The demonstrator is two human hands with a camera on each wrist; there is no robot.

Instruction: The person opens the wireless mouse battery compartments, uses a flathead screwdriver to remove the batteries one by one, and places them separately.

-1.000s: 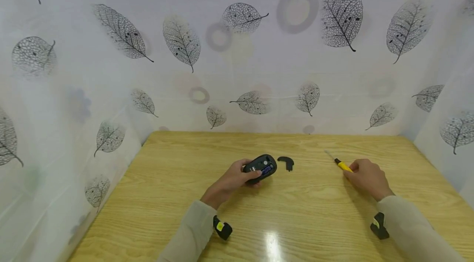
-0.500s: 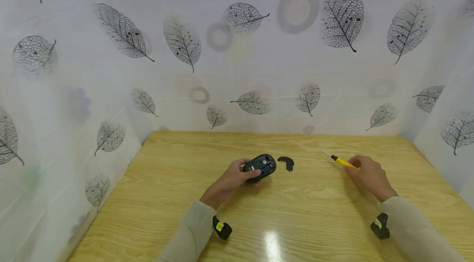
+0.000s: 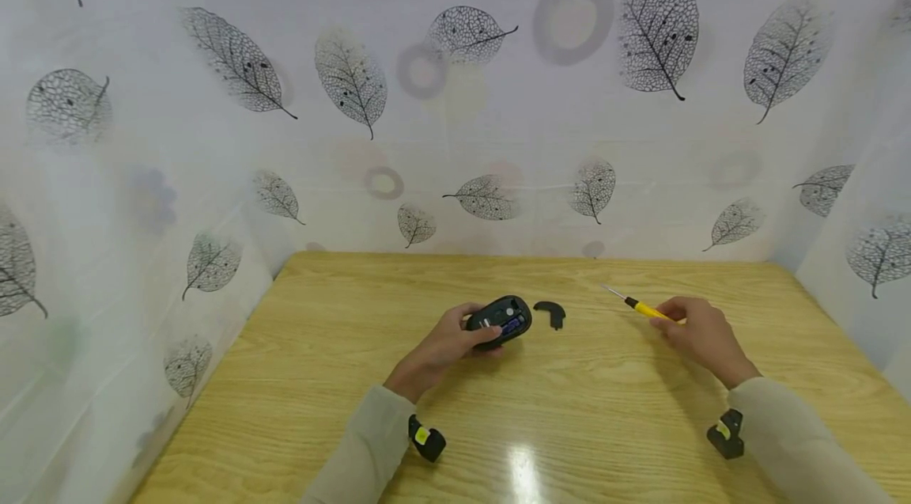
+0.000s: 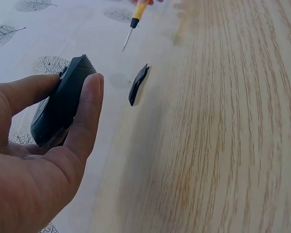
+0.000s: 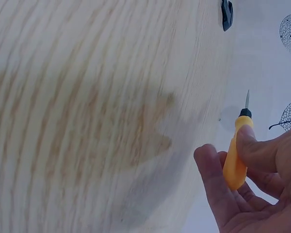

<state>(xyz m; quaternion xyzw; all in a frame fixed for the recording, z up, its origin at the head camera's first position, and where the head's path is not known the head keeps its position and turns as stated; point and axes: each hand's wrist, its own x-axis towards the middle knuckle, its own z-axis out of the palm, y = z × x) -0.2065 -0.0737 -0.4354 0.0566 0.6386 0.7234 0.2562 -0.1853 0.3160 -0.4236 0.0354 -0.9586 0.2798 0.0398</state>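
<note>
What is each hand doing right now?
Left hand: holding the black mouse, underside showing.
Right hand: holding the yellow screwdriver by its handle.

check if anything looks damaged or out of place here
The mouse in the left hand has its battery bay uncovered; what looks like its cover lies apart on the table. Nothing looks visibly broken.

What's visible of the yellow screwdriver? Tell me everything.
The screwdriver has a yellow, plastic-looking handle, a black collar and a slim, metallic-looking shaft. The right hand holds the handle between thumb and fingers, seemingly off the table. The shaft points forward and to the person's left; its tip, too small to identify, is right of the curved black piece.
</note>
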